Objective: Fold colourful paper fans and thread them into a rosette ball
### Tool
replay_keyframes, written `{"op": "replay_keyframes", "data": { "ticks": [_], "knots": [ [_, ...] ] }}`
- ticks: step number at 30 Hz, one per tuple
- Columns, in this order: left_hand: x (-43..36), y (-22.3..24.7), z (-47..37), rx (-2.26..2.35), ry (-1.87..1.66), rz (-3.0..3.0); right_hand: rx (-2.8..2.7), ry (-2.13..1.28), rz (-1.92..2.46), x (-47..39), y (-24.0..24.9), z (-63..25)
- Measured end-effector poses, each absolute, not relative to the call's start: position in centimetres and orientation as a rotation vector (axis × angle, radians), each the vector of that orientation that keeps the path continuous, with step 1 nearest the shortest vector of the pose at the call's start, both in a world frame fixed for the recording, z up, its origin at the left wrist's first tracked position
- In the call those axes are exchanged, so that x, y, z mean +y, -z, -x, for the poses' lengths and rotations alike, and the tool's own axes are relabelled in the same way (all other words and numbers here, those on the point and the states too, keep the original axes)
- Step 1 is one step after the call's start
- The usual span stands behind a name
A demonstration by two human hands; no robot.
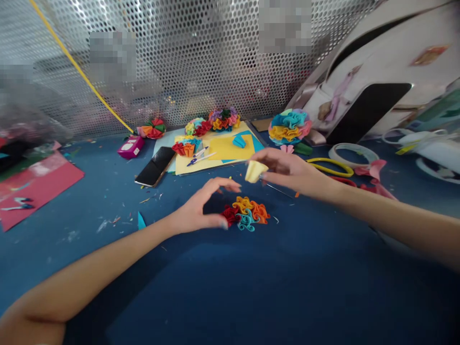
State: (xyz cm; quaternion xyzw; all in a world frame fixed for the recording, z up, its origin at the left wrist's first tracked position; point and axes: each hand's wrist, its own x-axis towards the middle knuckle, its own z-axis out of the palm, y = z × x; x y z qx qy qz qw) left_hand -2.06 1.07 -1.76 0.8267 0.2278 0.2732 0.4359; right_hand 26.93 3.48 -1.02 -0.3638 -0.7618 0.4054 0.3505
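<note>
Between thumb and fingers, my right hand (282, 170) holds a small pale yellow folded paper piece (255, 171) above the blue table. My left hand (206, 208) is open, its fingers curved and its thumb beside a cluster of curled paper pieces. That cluster lies on the table and has a dark red piece (230, 215), a yellow-orange piece (243, 205), an orange piece (260, 212) and a light blue piece (247, 221). The pale yellow piece is apart from the cluster, up and to its right.
Behind the hands lie yellow paper sheets (223, 147), pens, a black phone (156, 166) and a purple box (131, 147). Several paper flowers line the perforated metal panel (201, 57). At right are a tape roll (354, 155) and a bag (381, 57); red paper (46, 184) lies left.
</note>
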Motion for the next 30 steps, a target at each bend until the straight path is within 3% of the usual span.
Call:
{"op": "replay_keyframes", "data": {
  "ticks": [5,16,22,30],
  "knots": [
    [0.7,1.7,1.5,0.519,-0.386,-2.177,-1.795,-1.188,0.96,1.5,3.2,-29.8],
    [0.0,1.7,0.0,0.661,-0.569,-1.863,-1.839,-1.166,0.918,1.9,3.9,-30.2],
    [-1.6,0.1,-0.8,0.806,-0.39,-1.667,-1.831,-1.185,0.923,1.7,3.7,-30.1],
    [-1.8,-1.3,-0.3,0.857,-0.426,-1.926,-1.847,-1.159,0.961,1.5,3.7,-30.0]
  ]
}}
